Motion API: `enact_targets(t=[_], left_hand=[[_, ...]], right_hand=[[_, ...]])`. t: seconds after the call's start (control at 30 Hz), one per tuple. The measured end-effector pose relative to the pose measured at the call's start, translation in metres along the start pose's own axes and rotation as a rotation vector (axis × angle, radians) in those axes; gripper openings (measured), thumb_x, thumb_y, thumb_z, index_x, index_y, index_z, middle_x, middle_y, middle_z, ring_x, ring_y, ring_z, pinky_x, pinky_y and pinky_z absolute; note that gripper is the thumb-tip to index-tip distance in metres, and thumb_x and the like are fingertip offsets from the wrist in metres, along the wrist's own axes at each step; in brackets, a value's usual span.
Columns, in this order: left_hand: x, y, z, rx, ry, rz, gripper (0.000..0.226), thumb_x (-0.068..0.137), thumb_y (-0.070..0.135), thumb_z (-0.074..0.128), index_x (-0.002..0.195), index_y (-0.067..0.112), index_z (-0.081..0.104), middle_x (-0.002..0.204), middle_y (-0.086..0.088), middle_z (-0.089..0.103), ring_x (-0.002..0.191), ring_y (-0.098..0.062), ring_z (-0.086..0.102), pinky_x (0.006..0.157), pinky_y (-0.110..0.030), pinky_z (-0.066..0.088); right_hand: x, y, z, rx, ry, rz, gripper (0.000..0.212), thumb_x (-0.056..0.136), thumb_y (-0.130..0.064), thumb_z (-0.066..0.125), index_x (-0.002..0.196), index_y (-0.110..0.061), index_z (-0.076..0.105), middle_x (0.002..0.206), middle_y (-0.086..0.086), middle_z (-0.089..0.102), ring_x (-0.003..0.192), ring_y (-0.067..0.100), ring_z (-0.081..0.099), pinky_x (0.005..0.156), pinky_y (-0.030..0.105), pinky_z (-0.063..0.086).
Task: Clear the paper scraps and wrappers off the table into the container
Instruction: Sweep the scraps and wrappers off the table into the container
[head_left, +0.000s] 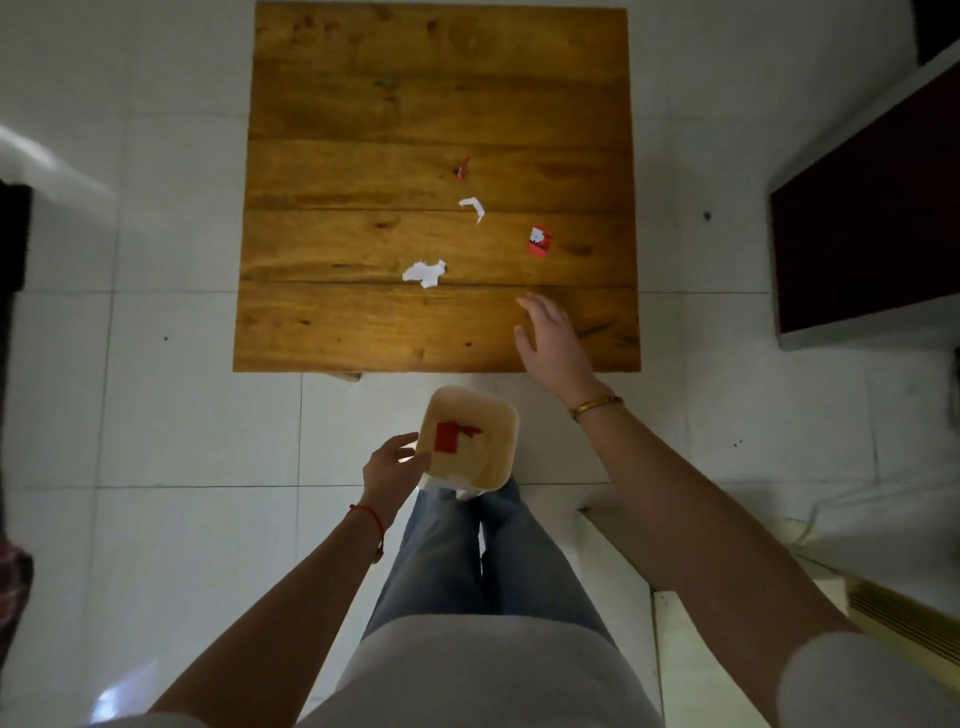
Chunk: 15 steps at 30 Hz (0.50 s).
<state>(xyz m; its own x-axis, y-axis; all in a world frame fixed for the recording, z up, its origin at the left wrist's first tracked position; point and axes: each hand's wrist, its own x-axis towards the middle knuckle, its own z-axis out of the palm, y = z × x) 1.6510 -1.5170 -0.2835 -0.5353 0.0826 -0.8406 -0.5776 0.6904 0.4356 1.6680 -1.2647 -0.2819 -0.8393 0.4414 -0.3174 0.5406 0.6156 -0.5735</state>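
The left hand (390, 469) is gripping the container (469, 437) by its left rim, fingers curled over the edge, holding it out low in front of the legs (467, 556), just short of the table's (322, 218) near edge. Inside the tub a red scrap (453, 436) is lying on the bottom, with something pale beside it at the near wall that is hard to make out. The right hand (551, 338) is hovering over the table's near right corner, fingers spread loosely and holding nothing, a gold bangle (597, 405) sitting at the wrist. Just beyond its fingertips a red wrapper (540, 241) is lying flat. Further left, a crumpled white paper (425, 272) is resting near the middle; beyond it sits a thin white strip (474, 207), and past that a small red bit (462, 169). All four are lying apart from one another on the wood.
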Motion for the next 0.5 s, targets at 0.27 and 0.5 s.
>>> enact_targets(t=[0.27, 0.5], left_hand=[[0.069, -0.011, 0.014, -0.015, 0.045, -0.044, 0.042, 0.078, 0.017, 0.064, 0.12, 0.02, 0.062, 0.108, -0.006, 0.068, 0.097, -0.022, 0.063, 0.086, -0.032, 0.05], [0.118, -0.034, 0.028, -0.006, 0.051, -0.077, 0.045, 0.078, 0.018, 0.063, 0.123, 0.02, 0.062, 0.111, -0.005, 0.068, 0.094, -0.018, 0.061, 0.086, -0.03, 0.048]], right_hand=[[0.092, 0.004, 0.048, -0.082, -0.122, -0.128, 0.049, 0.099, -0.022, 0.042, 0.146, -0.014, 0.031, 0.156, 0.004, 0.024, 0.144, 0.02, 0.02, 0.114, 0.037, 0.024], [0.156, -0.003, 0.1, -0.23, -0.258, -0.313, 0.054, 0.1, -0.022, 0.04, 0.15, -0.015, 0.021, 0.161, 0.002, 0.012, 0.148, 0.02, 0.006, 0.119, 0.036, 0.011]])
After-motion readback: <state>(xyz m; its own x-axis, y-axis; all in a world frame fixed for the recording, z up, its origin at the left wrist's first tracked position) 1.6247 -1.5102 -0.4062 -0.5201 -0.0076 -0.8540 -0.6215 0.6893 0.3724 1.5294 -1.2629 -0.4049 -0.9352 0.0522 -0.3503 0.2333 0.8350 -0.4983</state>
